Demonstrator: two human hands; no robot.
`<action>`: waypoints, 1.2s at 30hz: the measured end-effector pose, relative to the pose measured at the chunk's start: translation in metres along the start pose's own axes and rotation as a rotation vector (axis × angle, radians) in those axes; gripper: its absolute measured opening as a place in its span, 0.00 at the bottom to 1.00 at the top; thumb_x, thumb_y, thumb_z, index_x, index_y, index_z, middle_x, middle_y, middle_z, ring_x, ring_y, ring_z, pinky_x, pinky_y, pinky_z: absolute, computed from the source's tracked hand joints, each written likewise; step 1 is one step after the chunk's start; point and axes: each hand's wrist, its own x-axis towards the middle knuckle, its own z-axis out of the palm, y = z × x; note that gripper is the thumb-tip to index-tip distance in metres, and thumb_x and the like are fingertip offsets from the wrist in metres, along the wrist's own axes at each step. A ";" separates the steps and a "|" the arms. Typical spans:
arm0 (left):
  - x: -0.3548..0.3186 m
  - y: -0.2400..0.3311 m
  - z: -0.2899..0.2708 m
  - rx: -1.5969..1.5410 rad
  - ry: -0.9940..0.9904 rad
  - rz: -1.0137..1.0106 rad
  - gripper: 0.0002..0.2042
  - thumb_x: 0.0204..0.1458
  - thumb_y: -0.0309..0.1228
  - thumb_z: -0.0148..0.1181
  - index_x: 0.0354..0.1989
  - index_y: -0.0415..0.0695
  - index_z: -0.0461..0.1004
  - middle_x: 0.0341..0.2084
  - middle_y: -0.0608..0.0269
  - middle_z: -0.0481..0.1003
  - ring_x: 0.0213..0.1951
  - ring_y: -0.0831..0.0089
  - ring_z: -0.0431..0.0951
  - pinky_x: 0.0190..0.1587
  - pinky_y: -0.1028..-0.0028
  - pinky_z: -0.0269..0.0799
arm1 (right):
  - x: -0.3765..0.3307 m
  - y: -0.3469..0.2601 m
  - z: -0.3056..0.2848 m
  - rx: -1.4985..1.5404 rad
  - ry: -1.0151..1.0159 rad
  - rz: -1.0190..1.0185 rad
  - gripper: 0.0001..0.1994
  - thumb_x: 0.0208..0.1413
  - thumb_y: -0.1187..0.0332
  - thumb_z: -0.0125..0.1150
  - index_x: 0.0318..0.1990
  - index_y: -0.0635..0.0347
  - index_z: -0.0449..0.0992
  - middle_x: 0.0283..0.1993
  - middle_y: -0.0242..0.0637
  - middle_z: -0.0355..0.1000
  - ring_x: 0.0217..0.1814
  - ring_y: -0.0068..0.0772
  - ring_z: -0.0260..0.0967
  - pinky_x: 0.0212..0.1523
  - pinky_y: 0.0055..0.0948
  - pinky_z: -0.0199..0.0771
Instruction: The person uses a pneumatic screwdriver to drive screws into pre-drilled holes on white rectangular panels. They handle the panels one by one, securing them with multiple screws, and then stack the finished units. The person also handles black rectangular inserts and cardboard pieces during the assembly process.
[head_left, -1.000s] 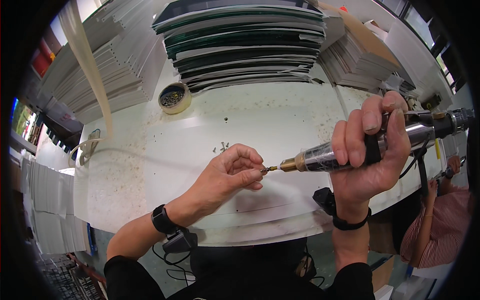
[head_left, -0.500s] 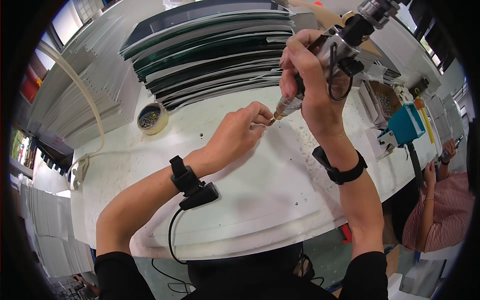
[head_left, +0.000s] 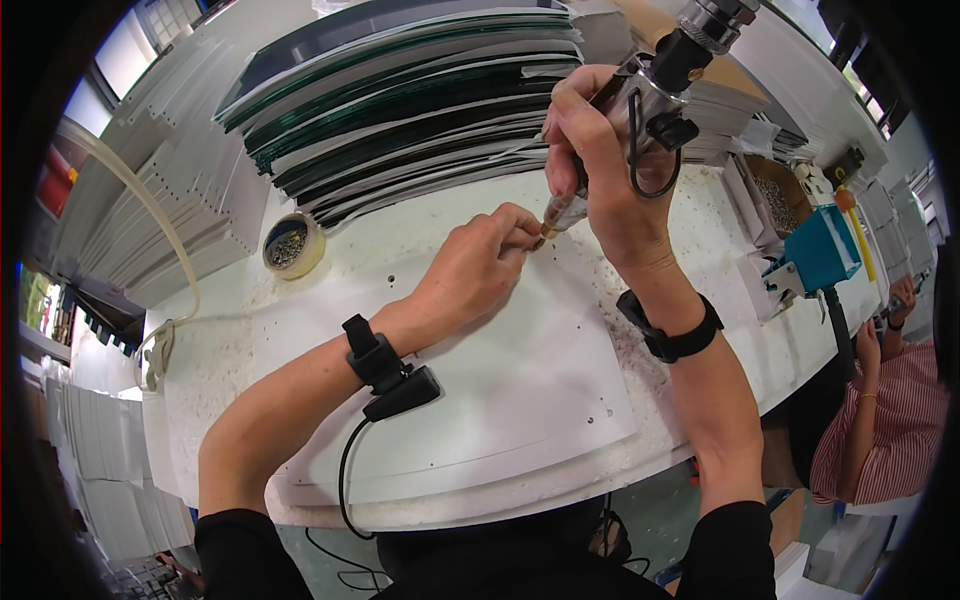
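Note:
A power screwdriver [head_left: 664, 92] with a metal body is wrapped in my right hand [head_left: 625, 190], its tip slanting down to the left. At that tip the fingers of my left hand [head_left: 478, 262] are pinched together; whatever small part they hold is hidden. Both hands meet over the far part of a flat white panel [head_left: 500, 390], which has several small holes. The left hand rests close to the panel's surface.
Dark-edged sheets [head_left: 400, 120] are stacked behind the panel. A round tub [head_left: 294, 246] of small metal parts stands at left, a cardboard box [head_left: 752, 200] of fasteners at right. Near it is a teal device [head_left: 822, 246]. A person in a striped top [head_left: 885, 425] is at far right.
The view has shifted slightly. My right hand and the screwdriver appear a little further left and the driver is still against the left fingers. Both grips look the same.

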 end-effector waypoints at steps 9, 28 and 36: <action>-0.033 0.000 0.004 0.681 0.021 0.360 0.22 0.59 0.30 0.59 0.60 0.31 0.72 0.60 0.44 0.72 0.64 0.46 0.69 0.68 0.54 0.64 | 0.008 0.005 -0.002 0.018 -0.089 0.101 0.08 0.62 0.67 0.63 0.33 0.60 0.77 0.22 0.29 0.72 0.18 0.14 0.65 0.19 0.19 0.64; -0.042 0.002 0.003 0.727 -0.045 0.280 0.25 0.62 0.36 0.54 0.65 0.34 0.69 0.67 0.44 0.66 0.72 0.42 0.60 0.73 0.48 0.55 | 0.008 0.018 -0.003 0.105 -0.279 0.208 0.08 0.61 0.67 0.63 0.34 0.60 0.72 0.23 0.33 0.70 0.17 0.18 0.60 0.19 0.21 0.61; -0.077 0.012 -0.048 0.648 0.024 0.262 0.18 0.64 0.33 0.58 0.60 0.41 0.75 0.58 0.49 0.75 0.63 0.49 0.70 0.65 0.55 0.65 | 0.005 -0.014 0.001 -0.052 -0.114 -0.052 0.09 0.65 0.64 0.61 0.41 0.62 0.75 0.31 0.34 0.73 0.18 0.17 0.60 0.21 0.22 0.64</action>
